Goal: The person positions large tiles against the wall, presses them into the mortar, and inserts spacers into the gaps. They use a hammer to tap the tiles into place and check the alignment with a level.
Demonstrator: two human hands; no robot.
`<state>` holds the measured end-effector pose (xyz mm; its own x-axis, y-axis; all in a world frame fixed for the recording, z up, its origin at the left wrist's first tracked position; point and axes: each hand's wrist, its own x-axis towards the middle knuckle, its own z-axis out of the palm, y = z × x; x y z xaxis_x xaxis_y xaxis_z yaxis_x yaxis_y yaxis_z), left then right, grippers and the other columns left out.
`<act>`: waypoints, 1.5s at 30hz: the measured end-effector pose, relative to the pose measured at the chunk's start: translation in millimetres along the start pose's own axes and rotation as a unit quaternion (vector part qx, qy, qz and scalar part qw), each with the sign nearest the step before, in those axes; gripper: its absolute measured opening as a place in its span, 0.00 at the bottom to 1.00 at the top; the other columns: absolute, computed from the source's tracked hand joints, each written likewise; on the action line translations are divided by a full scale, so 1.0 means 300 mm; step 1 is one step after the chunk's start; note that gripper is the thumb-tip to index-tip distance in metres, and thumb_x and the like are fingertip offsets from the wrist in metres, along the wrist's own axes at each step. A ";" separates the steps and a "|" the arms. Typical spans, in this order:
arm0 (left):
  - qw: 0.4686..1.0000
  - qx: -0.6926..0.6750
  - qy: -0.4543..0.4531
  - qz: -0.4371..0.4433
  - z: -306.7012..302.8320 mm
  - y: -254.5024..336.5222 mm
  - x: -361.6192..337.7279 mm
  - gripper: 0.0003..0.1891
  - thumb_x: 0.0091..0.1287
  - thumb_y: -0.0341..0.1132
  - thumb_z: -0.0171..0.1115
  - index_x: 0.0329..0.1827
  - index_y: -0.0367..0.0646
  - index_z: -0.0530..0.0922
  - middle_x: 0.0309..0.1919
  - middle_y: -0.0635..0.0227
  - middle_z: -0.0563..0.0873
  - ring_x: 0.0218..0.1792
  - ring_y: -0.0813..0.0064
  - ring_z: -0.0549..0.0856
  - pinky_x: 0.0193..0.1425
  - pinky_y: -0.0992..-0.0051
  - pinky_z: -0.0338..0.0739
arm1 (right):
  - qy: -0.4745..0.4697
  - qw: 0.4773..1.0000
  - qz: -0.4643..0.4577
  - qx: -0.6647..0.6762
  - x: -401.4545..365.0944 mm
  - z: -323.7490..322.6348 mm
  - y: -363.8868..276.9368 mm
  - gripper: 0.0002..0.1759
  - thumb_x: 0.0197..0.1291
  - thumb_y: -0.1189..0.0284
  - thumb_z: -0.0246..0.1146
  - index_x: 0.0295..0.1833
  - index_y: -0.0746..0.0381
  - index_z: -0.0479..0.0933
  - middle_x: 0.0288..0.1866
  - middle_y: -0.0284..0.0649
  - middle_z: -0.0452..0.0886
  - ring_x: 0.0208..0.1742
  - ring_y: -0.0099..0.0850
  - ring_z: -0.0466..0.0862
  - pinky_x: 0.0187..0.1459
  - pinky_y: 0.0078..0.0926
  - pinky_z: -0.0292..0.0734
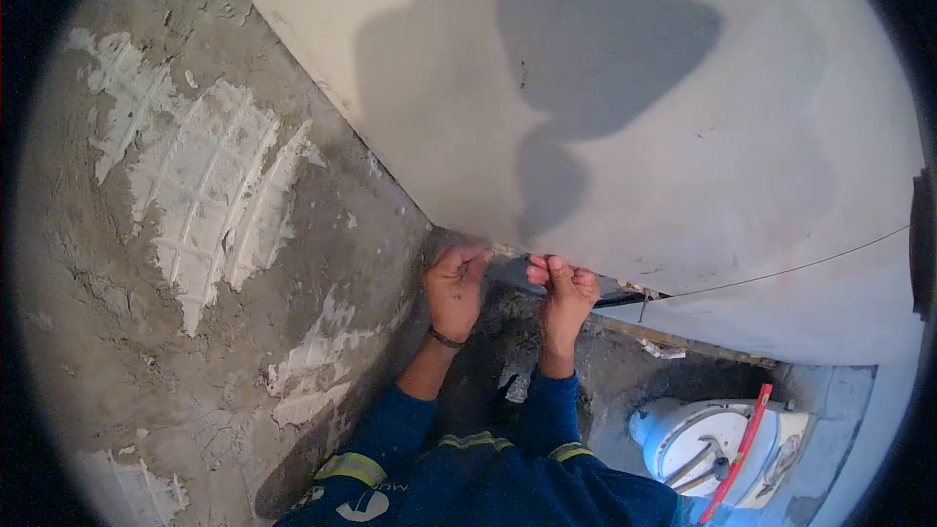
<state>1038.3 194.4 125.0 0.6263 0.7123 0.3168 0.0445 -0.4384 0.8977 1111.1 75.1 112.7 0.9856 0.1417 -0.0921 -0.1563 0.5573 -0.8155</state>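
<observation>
My left hand [456, 295] is raised at the lower edge of the pale wall panel [625, 176], close to the corner. Its thumb and fingers are pinched together. Beside it, my right hand [564, 301] has its fingers curled in, with the thumb pressed on them. Anything in either hand is too small or hidden to make out. A thin dark line, perhaps a string [791, 273], crosses the panel on the right; whether it reaches my right hand does not show. Just right of that hand, a nail-like piece [644, 306] sticks out by a dark gap under the panel.
A rough cement wall [322, 205] with whitish ridged adhesive patches [210, 181] rises on the left. At lower right, a toilet [698, 434] carries a hammer [698, 464] and a red bar like a spirit level [742, 449]. A ledge [673, 340] runs below the panel.
</observation>
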 end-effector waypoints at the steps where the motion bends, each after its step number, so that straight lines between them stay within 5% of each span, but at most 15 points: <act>1: 1.000 0.002 -0.004 -0.002 0.006 -0.010 -0.010 0.03 0.61 0.27 0.66 0.35 0.37 0.82 0.32 0.63 0.85 0.36 0.73 0.82 0.43 0.75 0.75 | 0.006 1.000 0.006 -0.002 -0.008 -0.001 -0.004 0.11 0.60 0.72 0.66 0.37 0.73 0.80 0.32 0.50 0.85 0.28 0.31 0.85 0.31 0.24 0.82; 3: 0.997 -0.040 0.021 -0.058 0.020 -0.029 -0.016 0.05 0.60 0.25 0.67 0.39 0.36 0.83 0.33 0.68 0.85 0.36 0.80 0.81 0.43 0.79 0.76 | 0.010 1.000 0.010 -0.015 -0.006 -0.005 -0.002 0.12 0.60 0.72 0.66 0.37 0.73 0.79 0.32 0.50 0.85 0.28 0.31 0.85 0.32 0.24 0.82; 6: 0.999 -0.009 0.035 -0.007 0.021 -0.023 -0.017 0.05 0.60 0.25 0.67 0.39 0.36 0.82 0.34 0.68 0.85 0.36 0.81 0.81 0.43 0.79 0.77 | 0.014 0.999 0.013 -0.027 -0.007 -0.004 -0.002 0.12 0.60 0.72 0.66 0.38 0.73 0.79 0.32 0.50 0.85 0.27 0.31 0.85 0.32 0.24 0.82; 22: 0.986 -0.152 -0.006 -0.071 0.000 0.005 -0.024 0.05 0.66 0.27 0.62 0.41 0.37 0.81 0.35 0.69 0.86 0.37 0.80 0.82 0.46 0.78 0.77 | -0.033 0.993 0.060 -0.098 0.009 -0.039 -0.050 0.10 0.62 0.74 0.62 0.39 0.72 0.80 0.30 0.47 0.85 0.25 0.29 0.83 0.29 0.22 0.80; 34: 1.000 0.009 0.000 0.012 -0.002 -0.029 -0.018 0.07 0.66 0.30 0.62 0.43 0.37 0.81 0.37 0.66 0.86 0.38 0.77 0.82 0.46 0.75 0.77 | -0.009 0.993 0.084 -0.079 -0.011 0.006 -0.084 0.12 0.62 0.68 0.63 0.36 0.68 0.79 0.28 0.43 0.84 0.25 0.28 0.82 0.31 0.25 0.79; 37: 1.000 0.010 -0.011 -0.009 -0.005 0.056 0.001 0.09 0.67 0.33 0.60 0.44 0.36 0.80 0.36 0.59 0.86 0.37 0.70 0.84 0.46 0.71 0.77 | -0.128 0.964 -0.061 -0.227 0.020 -0.103 0.017 0.15 0.65 0.66 0.59 0.35 0.68 0.79 0.28 0.42 0.84 0.26 0.30 0.82 0.32 0.28 0.77; 42: 0.999 0.023 -0.028 -0.005 -0.005 0.007 0.013 0.07 0.64 0.31 0.62 0.39 0.36 0.80 0.34 0.62 0.85 0.36 0.72 0.83 0.44 0.70 0.77 | -0.074 0.984 0.139 -0.077 0.002 -0.044 -0.091 0.15 0.62 0.66 0.64 0.38 0.70 0.81 0.32 0.46 0.85 0.29 0.27 0.84 0.32 0.22 0.80; 45: 0.999 0.021 -0.016 0.020 -0.016 0.032 0.018 0.05 0.63 0.29 0.63 0.37 0.37 0.80 0.31 0.64 0.84 0.33 0.74 0.82 0.42 0.71 0.77 | -0.106 0.979 0.139 -0.105 -0.003 -0.040 -0.139 0.18 0.62 0.65 0.64 0.44 0.72 0.79 0.33 0.46 0.85 0.30 0.28 0.84 0.32 0.22 0.80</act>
<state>1038.4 196.6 136.8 0.6521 0.6767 0.3418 0.0516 -0.4894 0.8705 1117.4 42.0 140.1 0.8678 0.4427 -0.2257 -0.3791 0.2963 -0.8766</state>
